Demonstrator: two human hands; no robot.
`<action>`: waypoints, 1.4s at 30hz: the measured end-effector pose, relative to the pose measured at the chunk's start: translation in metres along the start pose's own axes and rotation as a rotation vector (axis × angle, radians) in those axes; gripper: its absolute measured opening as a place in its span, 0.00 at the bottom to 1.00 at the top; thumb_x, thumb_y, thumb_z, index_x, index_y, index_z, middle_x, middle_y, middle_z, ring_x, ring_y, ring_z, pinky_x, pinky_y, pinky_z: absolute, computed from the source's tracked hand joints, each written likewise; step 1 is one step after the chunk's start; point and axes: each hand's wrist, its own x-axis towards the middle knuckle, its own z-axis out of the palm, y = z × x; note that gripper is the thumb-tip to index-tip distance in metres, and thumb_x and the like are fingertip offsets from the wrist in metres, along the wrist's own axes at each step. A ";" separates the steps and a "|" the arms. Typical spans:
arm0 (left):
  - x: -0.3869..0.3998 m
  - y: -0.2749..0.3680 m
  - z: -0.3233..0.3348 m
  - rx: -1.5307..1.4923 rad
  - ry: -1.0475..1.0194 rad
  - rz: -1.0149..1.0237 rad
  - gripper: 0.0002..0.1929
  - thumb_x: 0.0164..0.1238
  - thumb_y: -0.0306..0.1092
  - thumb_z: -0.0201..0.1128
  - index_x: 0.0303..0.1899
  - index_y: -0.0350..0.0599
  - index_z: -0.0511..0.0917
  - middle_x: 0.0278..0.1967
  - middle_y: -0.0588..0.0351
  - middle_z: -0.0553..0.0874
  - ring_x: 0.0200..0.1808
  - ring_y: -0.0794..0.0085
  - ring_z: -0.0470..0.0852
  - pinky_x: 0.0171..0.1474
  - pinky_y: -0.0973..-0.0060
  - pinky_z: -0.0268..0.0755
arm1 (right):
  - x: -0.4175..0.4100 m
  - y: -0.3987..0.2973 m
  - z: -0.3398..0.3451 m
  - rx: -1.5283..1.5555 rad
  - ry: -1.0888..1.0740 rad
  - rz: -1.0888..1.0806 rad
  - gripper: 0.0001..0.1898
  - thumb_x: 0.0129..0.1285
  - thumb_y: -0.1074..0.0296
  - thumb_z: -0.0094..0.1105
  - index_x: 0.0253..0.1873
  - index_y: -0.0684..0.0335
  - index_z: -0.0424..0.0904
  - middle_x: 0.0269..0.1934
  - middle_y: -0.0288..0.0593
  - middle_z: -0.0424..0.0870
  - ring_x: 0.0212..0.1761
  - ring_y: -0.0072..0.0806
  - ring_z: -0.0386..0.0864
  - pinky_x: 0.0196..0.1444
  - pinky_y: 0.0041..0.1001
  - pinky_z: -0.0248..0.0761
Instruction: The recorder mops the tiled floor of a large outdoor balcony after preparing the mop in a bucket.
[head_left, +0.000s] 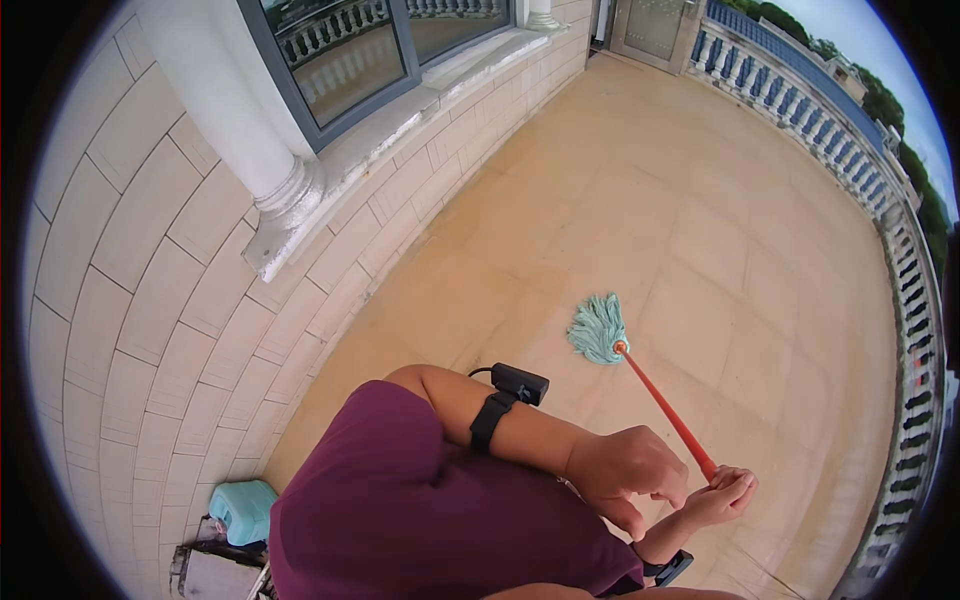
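My right hand grips the upper end of an orange-red mop handle. The handle slants up and left to a mop head of pale teal strands, which rests on the tan tiled floor. My left hand hovers just left of the right one, apart from the handle. Its fingers are bent and the thumb stands away from them, with nothing seen between. A black strapped device sits on my left forearm, and another device is at my right wrist.
A tiled wall with a window ledge and a white column runs along the left. A balustrade curves round the right side. A door stands at the far end. A teal plastic jug is at lower left.
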 end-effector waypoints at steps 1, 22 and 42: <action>-0.012 -0.022 0.001 0.086 -0.098 -0.103 0.19 0.68 0.50 0.49 0.44 0.42 0.69 0.28 0.52 0.76 0.27 0.63 0.77 0.30 0.71 0.70 | -0.011 -0.005 0.000 -0.011 -0.057 0.023 0.15 0.67 0.69 0.40 0.24 0.63 0.60 0.16 0.33 0.56 0.14 0.17 0.52 0.19 0.19 0.47; -0.168 -0.108 -0.117 -1.555 1.355 -1.304 0.05 0.61 0.22 0.49 0.37 0.35 0.65 0.34 0.49 0.76 0.35 0.67 0.80 0.40 0.71 0.79 | -0.056 -0.200 0.203 0.434 -1.618 -0.371 0.11 0.62 0.64 0.48 0.31 0.66 0.69 0.14 0.37 0.69 0.17 0.31 0.74 0.21 0.31 0.74; -0.456 0.193 -0.303 -0.843 2.454 -0.122 0.06 0.66 0.30 0.49 0.31 0.41 0.69 0.32 0.54 0.78 0.38 0.68 0.79 0.42 0.73 0.74 | -0.295 -0.051 0.532 1.228 -1.884 0.813 0.13 0.66 0.68 0.44 0.25 0.59 0.65 0.06 0.27 0.59 0.05 0.16 0.56 0.17 0.17 0.62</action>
